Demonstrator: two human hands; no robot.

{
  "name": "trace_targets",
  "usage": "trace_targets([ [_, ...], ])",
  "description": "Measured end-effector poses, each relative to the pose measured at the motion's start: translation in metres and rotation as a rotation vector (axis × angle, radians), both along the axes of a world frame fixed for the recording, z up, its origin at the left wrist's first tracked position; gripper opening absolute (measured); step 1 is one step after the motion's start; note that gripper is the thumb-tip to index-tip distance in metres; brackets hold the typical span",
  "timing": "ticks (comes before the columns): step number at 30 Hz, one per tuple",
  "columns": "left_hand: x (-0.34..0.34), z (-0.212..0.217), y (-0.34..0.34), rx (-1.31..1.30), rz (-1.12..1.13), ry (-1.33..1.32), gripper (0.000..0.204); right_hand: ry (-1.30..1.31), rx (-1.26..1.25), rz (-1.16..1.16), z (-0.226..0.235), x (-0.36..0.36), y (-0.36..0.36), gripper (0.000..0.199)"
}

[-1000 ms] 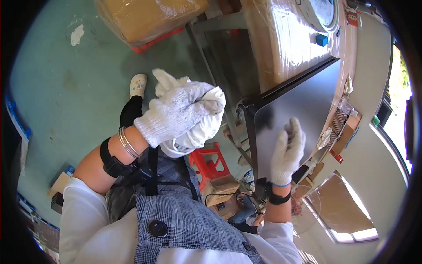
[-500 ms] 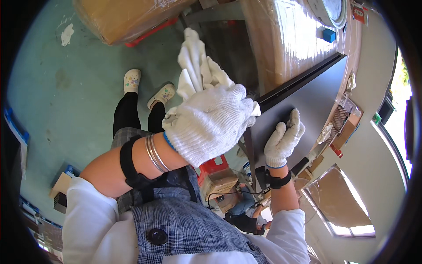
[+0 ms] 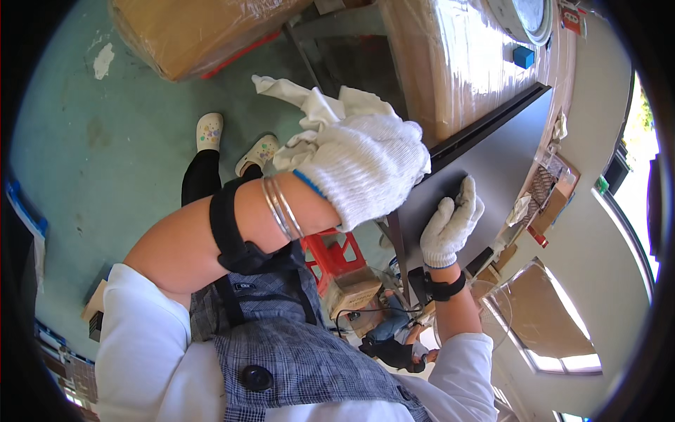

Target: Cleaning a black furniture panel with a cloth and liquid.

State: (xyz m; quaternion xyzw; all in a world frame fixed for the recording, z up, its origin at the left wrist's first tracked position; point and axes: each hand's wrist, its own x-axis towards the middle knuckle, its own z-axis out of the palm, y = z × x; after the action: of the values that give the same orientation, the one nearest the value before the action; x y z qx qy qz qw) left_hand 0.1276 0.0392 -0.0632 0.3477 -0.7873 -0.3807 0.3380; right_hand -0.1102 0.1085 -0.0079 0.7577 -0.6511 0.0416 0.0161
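Note:
My left hand (image 3: 369, 165), in a white knit glove with a blue cuff, is closed on a bunched white cloth (image 3: 327, 107). Loose ends of the cloth trail off to the upper left. That hand is at the near left end of a dark grey flat panel (image 3: 503, 158), by its black grooved edge (image 3: 485, 126). My right hand (image 3: 452, 224), gloved too, lies against the panel's broad grey face with its fingers stretched out and the thumb apart. Most of my left fingertips are hidden behind the glove's back.
A film-wrapped carton (image 3: 422, 70) stands beyond the panel, with a small blue block (image 3: 523, 57) and a white bucket (image 3: 524, 21) on top. Another wrapped box (image 3: 197, 35) is at the far left. Near my body are a red stool (image 3: 330, 257) and a cardboard box (image 3: 351, 290). Another person (image 3: 394, 348) is behind.
My left hand has moved right and slightly up along the panel's black edge. The cloth's loose end has swung down to the left. My right hand has barely shifted.

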Motion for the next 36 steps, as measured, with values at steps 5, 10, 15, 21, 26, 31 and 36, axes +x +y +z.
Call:
trace_targets([
  [5, 0.014, 0.016, 0.003, 0.415, -0.248, -0.104, 0.029, 0.007, 0.009, -0.014, 0.0, -0.004, 0.002, 0.043],
  [10, 0.001, -0.005, 0.005, -0.006, -0.008, 0.063, 0.025, 0.026, 0.017, -0.013, 0.002, -0.001, 0.0, 0.044],
  [15, 0.014, 0.002, 0.038, 0.271, -0.085, 0.099, 0.015, 0.028, 0.029, -0.004, 0.001, -0.004, 0.003, 0.043],
  [21, 0.025, 0.007, 0.071, 0.447, -0.041, 0.202, 0.011, -0.008, 0.013, -0.026, 0.001, -0.003, 0.002, 0.042],
  [26, 0.003, 0.007, 0.039, 0.252, 0.257, 0.261, 0.012, 0.007, 0.011, -0.028, 0.002, 0.0, -0.001, 0.042],
  [31, -0.006, 0.02, 0.056, 0.5, 0.311, 0.226, 0.016, -0.017, -0.013, -0.05, 0.0, -0.002, 0.002, 0.041],
  [36, -0.021, 0.018, 0.097, 0.538, 0.004, 0.239, 0.017, -0.039, -0.013, -0.04, 0.0, -0.002, 0.001, 0.04],
])
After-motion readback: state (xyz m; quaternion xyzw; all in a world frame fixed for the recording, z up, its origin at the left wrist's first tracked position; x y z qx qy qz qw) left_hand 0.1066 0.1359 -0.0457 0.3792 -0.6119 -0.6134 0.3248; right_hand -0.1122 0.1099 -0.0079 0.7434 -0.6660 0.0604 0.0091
